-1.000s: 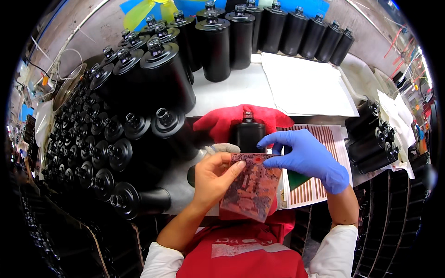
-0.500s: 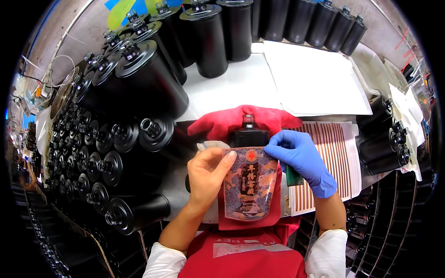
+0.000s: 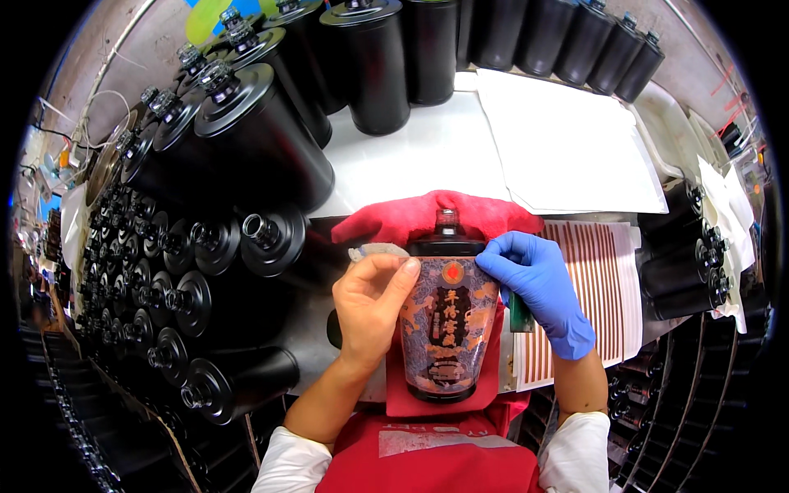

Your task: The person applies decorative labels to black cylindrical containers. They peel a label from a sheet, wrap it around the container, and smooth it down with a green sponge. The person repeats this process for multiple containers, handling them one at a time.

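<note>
Left hand (image 3: pixel 370 306), bare, pinching patterned label (image 3: pixel 449 333) by upper left corner; right hand (image 3: pixel 536 283), blue-gloved, pinching upper right corner. Label over front of black bottle (image 3: pixel 445 246), bottle lying on red cloth (image 3: pixel 390 220).

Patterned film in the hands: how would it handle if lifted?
Probably floppy: the patterned film looks thin, with the left hand and blue-gloved right hand holding its two upper corners. Likely very light, being just a sheet. Might slip against the smooth-looking black bottle beneath; can't tell whether its back is sticky.
</note>
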`<state>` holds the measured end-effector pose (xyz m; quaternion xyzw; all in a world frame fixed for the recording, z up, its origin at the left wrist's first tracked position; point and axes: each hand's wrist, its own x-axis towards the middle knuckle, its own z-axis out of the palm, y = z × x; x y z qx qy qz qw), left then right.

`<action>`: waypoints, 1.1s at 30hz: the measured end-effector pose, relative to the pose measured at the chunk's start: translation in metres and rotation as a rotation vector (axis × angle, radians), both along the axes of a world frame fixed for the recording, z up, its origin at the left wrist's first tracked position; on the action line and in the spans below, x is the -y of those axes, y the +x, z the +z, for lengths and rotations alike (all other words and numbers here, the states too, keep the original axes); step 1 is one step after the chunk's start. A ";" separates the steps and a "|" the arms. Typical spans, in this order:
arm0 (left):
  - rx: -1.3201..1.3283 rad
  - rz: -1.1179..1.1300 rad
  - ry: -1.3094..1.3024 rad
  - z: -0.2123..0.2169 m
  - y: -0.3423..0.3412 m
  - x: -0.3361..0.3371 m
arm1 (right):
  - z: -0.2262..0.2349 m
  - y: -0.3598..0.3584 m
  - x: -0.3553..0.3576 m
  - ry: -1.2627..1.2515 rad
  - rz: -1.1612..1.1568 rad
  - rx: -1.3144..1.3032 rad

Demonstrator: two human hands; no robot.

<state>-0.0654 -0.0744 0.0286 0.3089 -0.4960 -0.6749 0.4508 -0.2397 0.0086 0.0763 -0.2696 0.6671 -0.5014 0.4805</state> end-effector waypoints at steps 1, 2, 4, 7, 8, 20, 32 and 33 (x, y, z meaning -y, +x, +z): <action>0.010 -0.002 0.004 0.000 0.001 0.000 | -0.001 0.001 0.000 -0.006 -0.006 0.001; 0.020 -0.004 0.009 -0.001 0.001 0.000 | -0.002 0.001 0.000 -0.011 -0.011 0.003; 0.009 -0.012 0.012 -0.002 0.001 0.001 | -0.001 0.002 0.001 0.008 -0.018 -0.005; -0.022 -0.010 0.026 -0.006 0.000 0.002 | -0.004 0.004 0.001 -0.002 -0.048 -0.023; -0.036 -0.009 0.032 -0.007 -0.001 0.003 | -0.005 0.005 0.000 -0.013 -0.063 -0.031; 0.358 -0.099 -0.736 0.016 0.005 -0.010 | -0.023 0.009 -0.003 -0.041 -0.289 0.095; 0.377 -0.283 -0.616 -0.007 0.001 -0.015 | -0.059 0.012 -0.005 -0.219 -0.181 0.422; 0.350 -0.306 -0.593 -0.009 0.001 -0.013 | -0.060 0.012 -0.007 -0.226 -0.183 0.431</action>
